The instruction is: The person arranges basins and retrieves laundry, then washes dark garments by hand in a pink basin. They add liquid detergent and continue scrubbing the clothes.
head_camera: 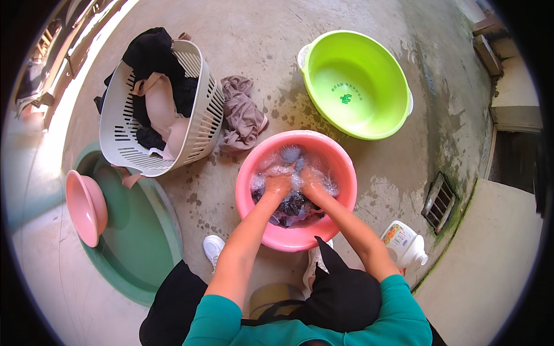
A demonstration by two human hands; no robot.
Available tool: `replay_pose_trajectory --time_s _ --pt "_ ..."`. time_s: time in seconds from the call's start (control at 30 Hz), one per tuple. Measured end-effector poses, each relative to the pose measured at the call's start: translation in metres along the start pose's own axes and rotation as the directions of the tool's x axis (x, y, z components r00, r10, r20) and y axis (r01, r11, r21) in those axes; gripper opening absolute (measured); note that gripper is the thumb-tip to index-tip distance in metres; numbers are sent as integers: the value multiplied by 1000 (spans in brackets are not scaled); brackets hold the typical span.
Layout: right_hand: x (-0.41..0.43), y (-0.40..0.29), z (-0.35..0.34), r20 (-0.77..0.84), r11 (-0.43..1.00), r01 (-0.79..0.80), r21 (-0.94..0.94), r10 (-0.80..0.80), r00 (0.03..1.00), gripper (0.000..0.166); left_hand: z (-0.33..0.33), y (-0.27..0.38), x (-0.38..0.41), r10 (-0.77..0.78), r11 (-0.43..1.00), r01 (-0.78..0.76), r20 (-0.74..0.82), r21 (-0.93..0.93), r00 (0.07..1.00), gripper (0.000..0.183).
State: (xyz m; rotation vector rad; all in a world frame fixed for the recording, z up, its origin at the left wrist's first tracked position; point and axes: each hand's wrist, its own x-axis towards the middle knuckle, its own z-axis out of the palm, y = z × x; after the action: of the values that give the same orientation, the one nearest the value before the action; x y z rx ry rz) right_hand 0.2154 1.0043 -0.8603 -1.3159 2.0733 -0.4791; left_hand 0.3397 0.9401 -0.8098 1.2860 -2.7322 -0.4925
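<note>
A pink plastic basin stands on the floor between my feet, holding sudsy water and wet clothes. My left hand reaches into the foam left of the basin's middle, fingers pointing away from me. Just to its right, my right hand is also dipped in the suds. Foam and water hide most of the fingers, so their grip is not visible. Dark wet fabric bunches on the near side of both hands. Beyond them, a greyish-blue piece of cloth bulges above the foam.
A white slotted laundry basket with black clothes and a beige bra stands back left, beside a crumpled mauve garment. A green plastic basin lies back right. A large green tub holds water and a pink bowl. A white bottle is near a floor drain.
</note>
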Motion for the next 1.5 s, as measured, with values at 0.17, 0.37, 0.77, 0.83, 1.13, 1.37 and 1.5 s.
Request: replay_pose_trajectory --time_s 0.17,0.37,0.77,0.83,1.13,1.37,1.5 --pt "21 -53 -50 295 988 -110 -111 139 945 28 -1 -28 25 -29 995 51 249 -82 968 32" --pt "-42 -64 -84 -237 915 215 341 -137 962 33 -112 21 10 -323 760 377 196 -529 926 36" --pt "-86 -48 -66 -267 998 15 -55 -29 963 54 -88 38 -56 -314 945 313 7 -94 950 26" --pt "-74 -46 -49 -126 997 -46 -65 38 991 61 -62 31 -46 -268 963 264 82 61 960 39" --pt "-20 -11 -14 -258 951 177 -253 -243 935 46 8 -7 -3 -171 985 172 309 22 936 23" --pt "12 -26 -59 63 991 -77 108 70 996 43 -68 9 49 -225 917 306 303 -257 926 26" --pt "-38 -50 -86 -292 959 184 214 -117 949 28 -115 28 6 -316 752 319 108 -577 942 30"
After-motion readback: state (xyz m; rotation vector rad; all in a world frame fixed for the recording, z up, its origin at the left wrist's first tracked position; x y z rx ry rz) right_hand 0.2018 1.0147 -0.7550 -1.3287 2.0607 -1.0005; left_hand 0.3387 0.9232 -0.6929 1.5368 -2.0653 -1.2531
